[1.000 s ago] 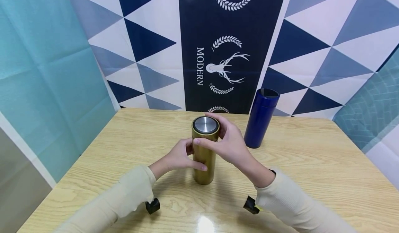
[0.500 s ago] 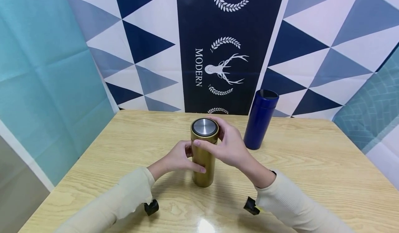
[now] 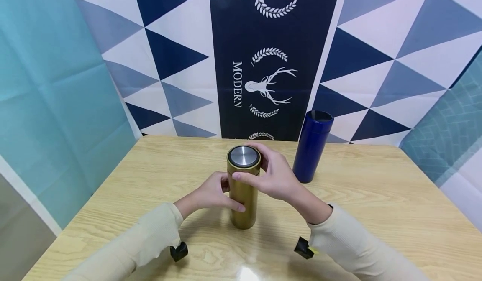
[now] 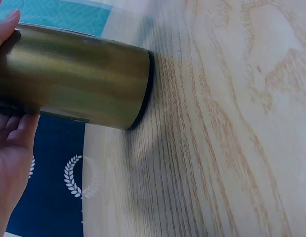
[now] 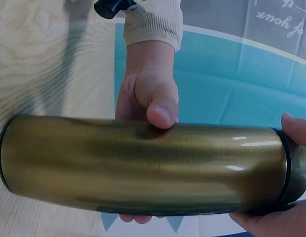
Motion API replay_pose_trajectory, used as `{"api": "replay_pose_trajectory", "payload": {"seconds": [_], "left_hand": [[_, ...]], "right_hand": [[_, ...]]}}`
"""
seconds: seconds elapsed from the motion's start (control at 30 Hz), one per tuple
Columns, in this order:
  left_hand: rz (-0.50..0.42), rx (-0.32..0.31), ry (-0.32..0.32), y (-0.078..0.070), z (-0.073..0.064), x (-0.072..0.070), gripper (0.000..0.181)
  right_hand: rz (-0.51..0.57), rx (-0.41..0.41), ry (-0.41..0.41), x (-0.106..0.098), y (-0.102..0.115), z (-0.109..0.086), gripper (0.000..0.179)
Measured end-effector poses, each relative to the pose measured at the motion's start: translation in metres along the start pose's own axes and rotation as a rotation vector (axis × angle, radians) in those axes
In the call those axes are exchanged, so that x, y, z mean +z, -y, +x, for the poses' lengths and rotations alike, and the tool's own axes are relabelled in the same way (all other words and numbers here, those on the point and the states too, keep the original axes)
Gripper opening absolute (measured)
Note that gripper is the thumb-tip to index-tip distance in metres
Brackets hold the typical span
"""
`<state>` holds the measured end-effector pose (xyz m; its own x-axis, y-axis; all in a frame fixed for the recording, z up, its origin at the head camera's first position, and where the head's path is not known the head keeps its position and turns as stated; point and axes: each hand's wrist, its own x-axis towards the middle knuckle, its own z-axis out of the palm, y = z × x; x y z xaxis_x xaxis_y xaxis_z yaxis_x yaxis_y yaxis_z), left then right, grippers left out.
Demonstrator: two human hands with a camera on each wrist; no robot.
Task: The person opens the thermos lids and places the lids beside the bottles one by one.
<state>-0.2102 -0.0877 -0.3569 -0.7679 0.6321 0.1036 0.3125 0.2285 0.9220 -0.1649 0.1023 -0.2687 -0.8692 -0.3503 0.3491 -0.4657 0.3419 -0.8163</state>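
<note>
A gold thermos flask stands upright on the wooden table, its lid topped with a brushed-steel disc in a black ring. My left hand grips the body around its middle, thumb in front and fingers behind. Higher up, my right hand holds the flask at the lid, its thumb across the front near the seam. The left wrist view shows the flask's lower body and its dark base rim at the wood. In the right wrist view the dark seam lies beside my right fingers.
A dark blue flask with a dark top stands behind and to the right of the gold one. The wooden table ends at a patterned cloth backdrop. Teal cloth hangs on the left.
The head view has shifted slightly, so the whole scene sits a little lower and further left. Both hands keep their hold on the gold thermos flask, with no clear turn of the lid.
</note>
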Motion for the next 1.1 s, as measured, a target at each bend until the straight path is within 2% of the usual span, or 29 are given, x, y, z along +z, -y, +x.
{"api": "replay_pose_trajectory", "payload": {"seconds": [0.4, 0.7, 1.1], "left_hand": [[-0.007, 0.012, -0.008, 0.002, 0.002, -0.002, 0.051], [0.023, -0.022, 0.015, 0.001, 0.004, -0.003, 0.052], [0.03, -0.071, 0.007, 0.0, 0.002, -0.001, 0.053]], "right_hand": [[0.024, -0.033, 0.094, -0.007, -0.004, 0.007, 0.061], [0.052, -0.062, 0.181, -0.016, -0.008, 0.011, 0.061], [0.086, -0.084, 0.291, -0.023, -0.011, 0.015, 0.059]]}}
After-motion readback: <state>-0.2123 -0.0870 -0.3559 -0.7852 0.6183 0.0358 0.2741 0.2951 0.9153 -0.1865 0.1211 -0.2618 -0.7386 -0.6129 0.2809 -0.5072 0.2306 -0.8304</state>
